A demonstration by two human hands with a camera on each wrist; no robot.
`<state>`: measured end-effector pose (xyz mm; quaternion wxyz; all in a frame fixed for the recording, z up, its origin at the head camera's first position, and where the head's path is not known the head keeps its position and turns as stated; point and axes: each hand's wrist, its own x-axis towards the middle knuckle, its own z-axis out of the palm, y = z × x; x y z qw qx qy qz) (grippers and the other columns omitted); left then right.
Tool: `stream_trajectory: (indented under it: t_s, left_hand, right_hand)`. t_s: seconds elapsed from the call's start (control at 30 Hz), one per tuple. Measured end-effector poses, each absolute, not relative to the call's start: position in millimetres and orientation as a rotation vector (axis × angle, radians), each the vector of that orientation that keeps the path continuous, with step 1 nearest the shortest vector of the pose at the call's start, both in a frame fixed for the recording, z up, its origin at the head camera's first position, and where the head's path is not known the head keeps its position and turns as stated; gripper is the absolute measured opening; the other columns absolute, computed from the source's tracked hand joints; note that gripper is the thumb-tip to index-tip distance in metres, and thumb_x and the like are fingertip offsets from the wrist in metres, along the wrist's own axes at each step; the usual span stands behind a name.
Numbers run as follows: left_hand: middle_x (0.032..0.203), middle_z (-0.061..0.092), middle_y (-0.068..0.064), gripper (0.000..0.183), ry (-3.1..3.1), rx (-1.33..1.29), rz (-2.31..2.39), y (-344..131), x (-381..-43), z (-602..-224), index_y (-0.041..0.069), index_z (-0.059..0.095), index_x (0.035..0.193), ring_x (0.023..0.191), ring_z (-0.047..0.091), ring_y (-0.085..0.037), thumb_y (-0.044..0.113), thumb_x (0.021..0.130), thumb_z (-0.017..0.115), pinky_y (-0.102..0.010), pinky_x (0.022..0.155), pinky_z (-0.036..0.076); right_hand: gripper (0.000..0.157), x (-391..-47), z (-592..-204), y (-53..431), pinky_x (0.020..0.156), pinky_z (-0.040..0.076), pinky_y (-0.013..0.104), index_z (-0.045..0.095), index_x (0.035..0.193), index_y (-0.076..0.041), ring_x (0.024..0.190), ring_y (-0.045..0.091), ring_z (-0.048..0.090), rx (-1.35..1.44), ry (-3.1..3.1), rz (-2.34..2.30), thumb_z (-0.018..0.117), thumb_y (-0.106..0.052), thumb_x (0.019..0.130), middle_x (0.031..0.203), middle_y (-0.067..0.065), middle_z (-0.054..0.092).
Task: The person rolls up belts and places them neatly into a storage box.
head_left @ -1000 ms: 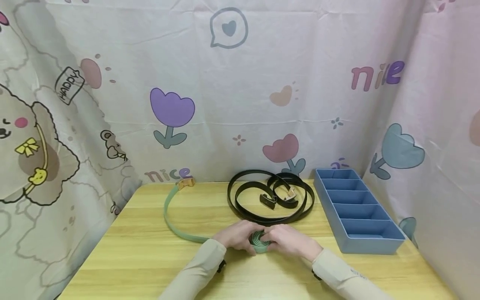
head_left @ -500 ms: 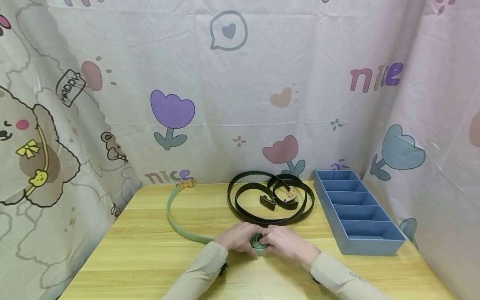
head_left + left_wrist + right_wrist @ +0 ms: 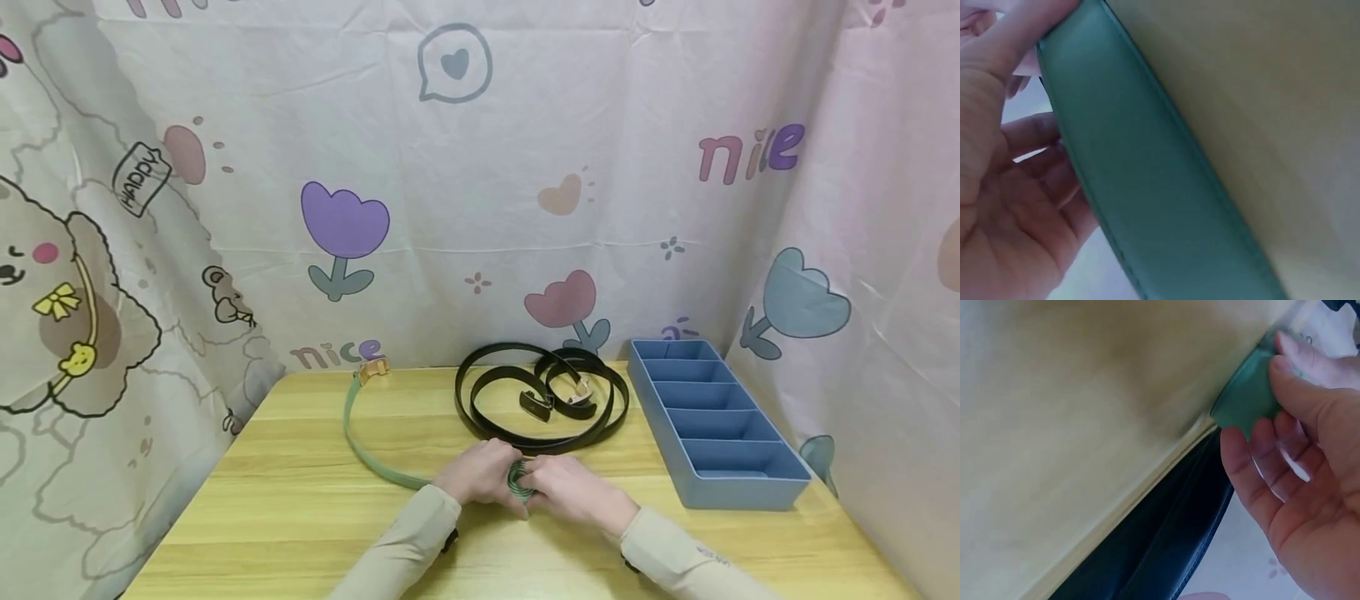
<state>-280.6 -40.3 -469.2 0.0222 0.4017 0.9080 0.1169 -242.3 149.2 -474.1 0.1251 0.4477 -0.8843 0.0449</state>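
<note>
A green belt (image 3: 375, 465) lies partly rolled on the table, its coil standing on edge between both hands. The loose strap curves left and back to a gold-coloured buckle (image 3: 372, 368). My left hand (image 3: 483, 473) grips the coil's left side; in the left wrist view its thumb reaches the green strap (image 3: 1141, 150) while the other fingers lie behind it. From the right, my right hand (image 3: 576, 487) holds the coil, fingers and thumb on either side of the green roll (image 3: 1250, 394) in the right wrist view. The fingers partly cover the coil.
Black belts (image 3: 498, 433) with metal buckles lie loosely looped just behind the hands. A blue divided tray (image 3: 678, 467) stands at the right side of the table (image 3: 247, 525). Behind the table hangs a printed curtain (image 3: 465, 167).
The loose green strap has drawn right and its curve has grown shallower, while the buckle has barely moved. Both hands stay at the coil, the left shifting slightly right.
</note>
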Motion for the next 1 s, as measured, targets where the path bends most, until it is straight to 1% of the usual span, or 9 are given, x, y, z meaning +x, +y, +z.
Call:
stream_trajectory:
  t_s: [0.1,0.23,0.37,0.47,0.57,0.63,0.83,0.9,1.0]
  left_hand:
    - [0.085,0.059,0.014,0.055,2.779,1.246,0.342,-41.2,-280.0,-468.4,0.022,0.068,0.102,0.074,0.051,0.000,0.046,0.058,0.091,-0.017,0.067,0.045]
    - [0.108,0.065,0.013,0.065,2.682,1.264,0.411,-45.1,-280.2,-465.6,0.026,0.065,0.122,0.095,0.056,0.000,0.029,0.062,0.092,-0.019,0.087,0.046]
    - [0.100,0.067,0.017,0.056,2.677,1.239,0.480,-46.2,-281.7,-465.6,0.025,0.069,0.111,0.084,0.057,0.003,0.026,0.060,0.093,-0.016,0.079,0.047]
    - [0.083,0.063,0.019,0.047,2.742,1.243,0.426,-44.4,-282.2,-466.0,0.025,0.069,0.097,0.070,0.052,0.003,0.034,0.057,0.093,-0.015,0.065,0.044]
    - [0.077,0.058,0.019,0.047,2.787,1.243,0.374,-42.8,-281.6,-465.8,0.024,0.067,0.091,0.066,0.050,0.002,0.040,0.055,0.093,-0.016,0.061,0.042]
    - [0.081,0.060,0.018,0.050,2.781,1.252,0.366,-42.7,-281.2,-465.6,0.024,0.067,0.095,0.070,0.052,0.002,0.041,0.056,0.093,-0.017,0.064,0.044]
    - [0.114,0.066,0.015,0.072,2.609,1.307,0.486,-46.3,-282.5,-466.8,0.031,0.063,0.126,0.097,0.056,0.003,0.025,0.060,0.092,-0.018,0.089,0.046]
    - [0.114,0.066,0.015,0.073,2.593,1.319,0.506,-47.1,-283.4,-466.9,0.031,0.064,0.125,0.097,0.056,0.002,0.022,0.059,0.093,-0.017,0.089,0.045]
    - [0.103,0.067,0.017,0.064,2.636,1.307,0.487,-45.8,-283.9,-467.8,0.029,0.068,0.116,0.086,0.056,0.004,0.026,0.057,0.093,-0.014,0.080,0.046]
  right_hand:
    - [0.013,-243.4,-472.5,153.2,0.067,0.048,0.020,0.071,0.087,-0.022,0.076,0.002,0.057,1.318,-2.593,0.131,0.077,-0.030,0.079,0.084,-0.011,0.062]
    - [0.018,-244.6,-468.7,159.1,0.073,0.050,0.021,0.072,0.098,-0.021,0.082,0.003,0.058,1.344,-2.641,0.136,0.076,-0.026,0.081,0.089,-0.011,0.063]
    - [0.019,-244.5,-469.3,159.5,0.073,0.049,0.019,0.072,0.101,-0.021,0.083,0.001,0.058,1.354,-2.655,0.163,0.075,-0.028,0.083,0.093,-0.010,0.064]
    - [0.014,-244.6,-471.5,155.5,0.068,0.046,0.016,0.069,0.092,-0.023,0.077,-0.002,0.054,1.342,-2.643,0.155,0.074,-0.034,0.084,0.090,-0.012,0.062]
    - [0.015,-244.9,-472.5,152.6,0.063,0.043,0.014,0.066,0.084,-0.024,0.072,-0.004,0.050,1.333,-2.628,0.169,0.074,-0.037,0.084,0.084,-0.014,0.060]
    - [0.013,-245.4,-472.2,153.0,0.064,0.043,0.014,0.067,0.084,-0.024,0.072,-0.003,0.051,1.346,-2.602,0.176,0.074,-0.035,0.083,0.083,-0.014,0.059]
    - [0.016,-247.4,-468.8,159.4,0.072,0.048,0.016,0.072,0.093,-0.022,0.077,-0.001,0.055,1.433,-2.561,0.157,0.078,-0.028,0.079,0.085,-0.011,0.059]
    - [0.018,-246.9,-468.2,159.9,0.074,0.049,0.016,0.072,0.096,-0.023,0.079,-0.001,0.056,1.436,-2.585,0.149,0.077,-0.028,0.080,0.088,-0.011,0.060]
    - [0.020,-244.4,-468.9,156.8,0.074,0.049,0.016,0.071,0.100,-0.023,0.081,-0.002,0.056,1.406,-2.635,0.160,0.075,-0.034,0.083,0.093,-0.012,0.063]
